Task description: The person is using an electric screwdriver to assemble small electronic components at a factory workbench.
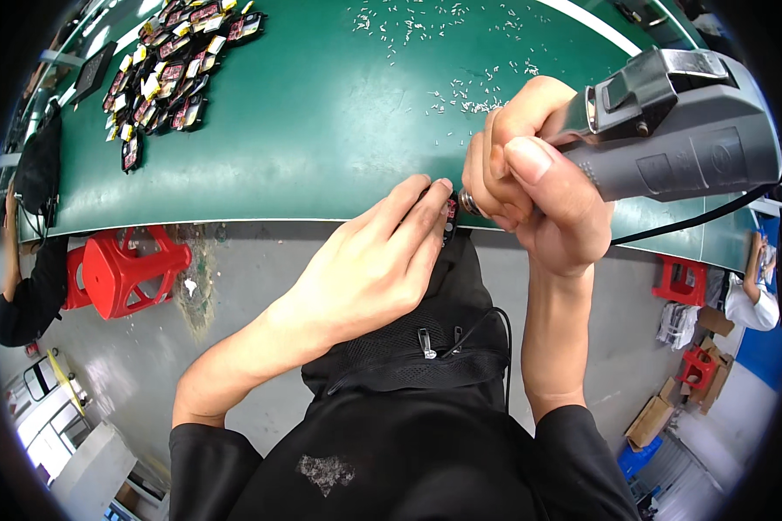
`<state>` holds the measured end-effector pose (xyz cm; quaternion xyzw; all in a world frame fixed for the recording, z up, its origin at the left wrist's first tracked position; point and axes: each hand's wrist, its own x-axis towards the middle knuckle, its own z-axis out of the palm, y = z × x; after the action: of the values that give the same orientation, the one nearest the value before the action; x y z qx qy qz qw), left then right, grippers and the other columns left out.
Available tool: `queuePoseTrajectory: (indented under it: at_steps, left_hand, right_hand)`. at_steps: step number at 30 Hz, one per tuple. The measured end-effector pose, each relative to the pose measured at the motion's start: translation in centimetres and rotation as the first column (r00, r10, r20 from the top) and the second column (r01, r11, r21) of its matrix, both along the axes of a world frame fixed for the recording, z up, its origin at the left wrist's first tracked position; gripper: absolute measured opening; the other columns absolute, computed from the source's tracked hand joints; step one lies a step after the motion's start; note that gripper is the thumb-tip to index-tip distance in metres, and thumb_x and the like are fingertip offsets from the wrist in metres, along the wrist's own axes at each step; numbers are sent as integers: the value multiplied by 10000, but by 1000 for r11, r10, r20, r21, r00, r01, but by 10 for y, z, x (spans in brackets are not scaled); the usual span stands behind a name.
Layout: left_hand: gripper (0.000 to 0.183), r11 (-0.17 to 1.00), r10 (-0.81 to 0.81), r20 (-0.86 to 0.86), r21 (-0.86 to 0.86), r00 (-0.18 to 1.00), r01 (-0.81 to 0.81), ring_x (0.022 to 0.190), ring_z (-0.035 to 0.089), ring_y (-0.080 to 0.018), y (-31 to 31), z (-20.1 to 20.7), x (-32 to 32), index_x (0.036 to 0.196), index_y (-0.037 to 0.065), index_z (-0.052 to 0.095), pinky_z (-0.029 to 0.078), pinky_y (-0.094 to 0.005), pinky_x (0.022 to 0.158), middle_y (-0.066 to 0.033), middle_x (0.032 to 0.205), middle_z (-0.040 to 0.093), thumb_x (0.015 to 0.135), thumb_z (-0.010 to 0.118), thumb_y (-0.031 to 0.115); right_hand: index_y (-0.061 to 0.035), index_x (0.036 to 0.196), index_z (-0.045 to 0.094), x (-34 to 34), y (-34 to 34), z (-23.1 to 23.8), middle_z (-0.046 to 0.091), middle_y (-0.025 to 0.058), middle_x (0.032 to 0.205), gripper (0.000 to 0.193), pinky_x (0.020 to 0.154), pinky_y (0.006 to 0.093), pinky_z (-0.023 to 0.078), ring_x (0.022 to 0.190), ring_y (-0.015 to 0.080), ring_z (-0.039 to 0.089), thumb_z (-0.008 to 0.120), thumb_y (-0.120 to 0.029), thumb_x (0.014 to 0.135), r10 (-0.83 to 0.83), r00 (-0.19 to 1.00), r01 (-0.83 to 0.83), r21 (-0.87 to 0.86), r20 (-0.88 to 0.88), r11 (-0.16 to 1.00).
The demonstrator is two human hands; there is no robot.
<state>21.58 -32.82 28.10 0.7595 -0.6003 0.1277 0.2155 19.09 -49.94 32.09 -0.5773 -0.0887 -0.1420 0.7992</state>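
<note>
My right hand [539, 178] is wrapped round a grey corded electric screwdriver [695, 130] with a metal clip. Its metal front end [469, 204] points down and left, toward my left fingertips. At the table's near edge my left hand [378, 260] has its fingers closed against a small black part [450, 217] with red on it. Most of that part is hidden by the fingers, and the tip of the screwdriver cannot be made out. Whether the tip touches the part is unclear.
A heap of black parts with yellow and white tabs [169, 69] lies far left on the green table [295, 130]. Small pale bits [469, 95] are scattered beyond my right hand. The screwdriver's black cord [695, 213] trails right. Red stools [117, 273] and other people stand at the sides.
</note>
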Motion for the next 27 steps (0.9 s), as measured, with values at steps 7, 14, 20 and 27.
queuePoseTrajectory:
  at_steps: [7,14,20,27]
  left_hand:
    - [346,999,31,-65,11,997,-30,1062,556,-317,1,2,2,1032,-114,591,532,-367,820,-199,1120,561,704,606,-8]
    - [393,999,-21,-113,36,993,26,1100,530,-318,7,8,7,1101,-86,550,508,-378,876,-193,1181,536,729,606,27]
    - [372,980,179,-250,-43,952,-195,1076,542,-343,42,12,23,1079,-25,553,465,-413,917,-178,1160,566,716,623,-66]
    - [352,705,707,187,-115,682,-700,1211,433,-380,102,32,142,1231,2,495,344,-455,1027,-215,1286,481,879,489,-15]
  right_hand:
    - [22,758,485,10,-9,-4,415,24,518,164,382,232,307,397,70,350,561,-94,845,163,986,-167,147,42,975]
    - [1,934,455,1,-7,2,343,-10,487,218,392,258,326,380,97,338,535,-194,876,127,990,-126,-35,54,991]
    - [-51,930,458,-50,-39,-5,366,-9,516,167,459,265,373,399,90,348,476,-215,903,-179,967,102,370,180,923]
    - [-56,907,453,-65,-46,-42,350,-7,524,133,471,259,354,420,94,340,456,-189,904,-322,946,284,551,-29,784]
